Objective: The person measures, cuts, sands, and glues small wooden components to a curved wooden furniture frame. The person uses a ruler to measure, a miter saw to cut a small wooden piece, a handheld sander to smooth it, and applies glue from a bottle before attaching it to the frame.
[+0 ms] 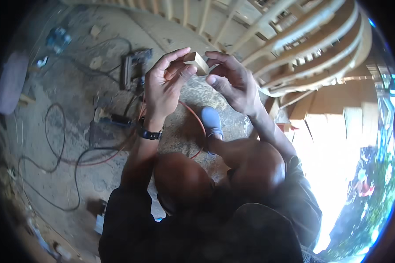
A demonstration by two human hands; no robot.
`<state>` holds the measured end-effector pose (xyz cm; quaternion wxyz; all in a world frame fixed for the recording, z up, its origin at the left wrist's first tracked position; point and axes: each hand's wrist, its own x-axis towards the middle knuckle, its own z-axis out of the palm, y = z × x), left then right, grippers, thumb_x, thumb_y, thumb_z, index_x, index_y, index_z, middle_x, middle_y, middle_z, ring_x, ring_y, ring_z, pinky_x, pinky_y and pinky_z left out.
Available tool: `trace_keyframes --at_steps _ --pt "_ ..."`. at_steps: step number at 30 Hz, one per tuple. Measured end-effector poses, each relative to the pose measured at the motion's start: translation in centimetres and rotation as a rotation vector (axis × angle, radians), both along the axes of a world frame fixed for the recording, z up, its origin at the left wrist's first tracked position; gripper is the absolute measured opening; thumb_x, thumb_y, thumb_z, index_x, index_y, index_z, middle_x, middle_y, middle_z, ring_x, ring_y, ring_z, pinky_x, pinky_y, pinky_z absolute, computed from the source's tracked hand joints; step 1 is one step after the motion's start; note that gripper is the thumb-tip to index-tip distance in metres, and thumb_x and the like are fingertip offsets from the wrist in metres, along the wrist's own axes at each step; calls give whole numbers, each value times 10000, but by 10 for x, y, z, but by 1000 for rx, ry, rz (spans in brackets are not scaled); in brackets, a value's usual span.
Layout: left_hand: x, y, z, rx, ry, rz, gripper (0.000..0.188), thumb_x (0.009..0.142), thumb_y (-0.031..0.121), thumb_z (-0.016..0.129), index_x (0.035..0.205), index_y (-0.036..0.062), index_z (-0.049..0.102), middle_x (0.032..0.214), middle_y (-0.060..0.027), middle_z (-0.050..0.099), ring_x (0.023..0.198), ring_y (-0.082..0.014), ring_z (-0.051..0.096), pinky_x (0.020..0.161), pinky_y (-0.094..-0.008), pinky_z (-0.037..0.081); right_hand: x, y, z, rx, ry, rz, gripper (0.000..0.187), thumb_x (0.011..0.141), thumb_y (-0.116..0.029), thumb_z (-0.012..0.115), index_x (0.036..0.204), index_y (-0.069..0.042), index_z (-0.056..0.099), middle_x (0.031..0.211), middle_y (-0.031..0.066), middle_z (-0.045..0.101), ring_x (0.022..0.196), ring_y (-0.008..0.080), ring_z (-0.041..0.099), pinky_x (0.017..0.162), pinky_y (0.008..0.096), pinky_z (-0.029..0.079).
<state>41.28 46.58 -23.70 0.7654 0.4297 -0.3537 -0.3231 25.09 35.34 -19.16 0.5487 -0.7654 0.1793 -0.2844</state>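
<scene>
A small pale wooden block (198, 64) is raised in front of me, above the floor. My left hand (163, 85) pinches it between thumb and fingers, with its cut faces showing. Close by the block's right side is my right hand (236, 83), its fingers curved and its thumb apart from the forefinger. Its fingertips are close to the block's edge; whether they touch it I cannot tell. The right hand's inner fingers are partly hidden. A dark watch is strapped on my left wrist. Below the hands show my bent knees and a blue-grey clog (211, 119).
Large curved slatted wooden furniture (311, 41) stands at the far right. A dark power tool (131, 70) lies on the floor to the left, with another dark tool (114, 118) nearer. A red hose (193, 113) and black cables (78, 175) loop across the concrete.
</scene>
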Motion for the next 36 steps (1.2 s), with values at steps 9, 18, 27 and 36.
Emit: trace_keyframes --at_steps 9,18,27,36 --pt "-30 -41 25 20 -220 -303 448 942 87 766 1340 -18 591 1189 -113 704 1102 -166 665 978 -301 534 -64 -33 52 -383 327 -3 413 906 -261 798 1224 -32 669 973 108 721 898 199 694 766 355 543" --pt "-74 -85 75 39 -503 -302 423 976 114 721 1361 -6 594 1184 -96 680 1112 -169 643 1007 -330 504 -171 -102 51 -399 -365 -561 328 897 -190 782 1121 18 663 906 61 701 826 123 651 753 300 523" --pt "-203 -208 168 -64 -598 -524 380 994 91 685 1336 -41 583 1179 -126 687 1141 -173 646 1041 -327 501 -334 -285 35 -425 -476 -1141 293 964 -212 718 1142 18 674 974 98 757 892 141 711 823 290 551" --pt "-361 -338 124 90 -967 -447 587 1017 268 657 1435 -100 471 1394 -255 579 1347 -335 545 1141 -413 424 -351 -363 21 -373 -165 -994 417 949 -332 708 1221 -17 683 1087 119 745 953 219 711 857 368 559"
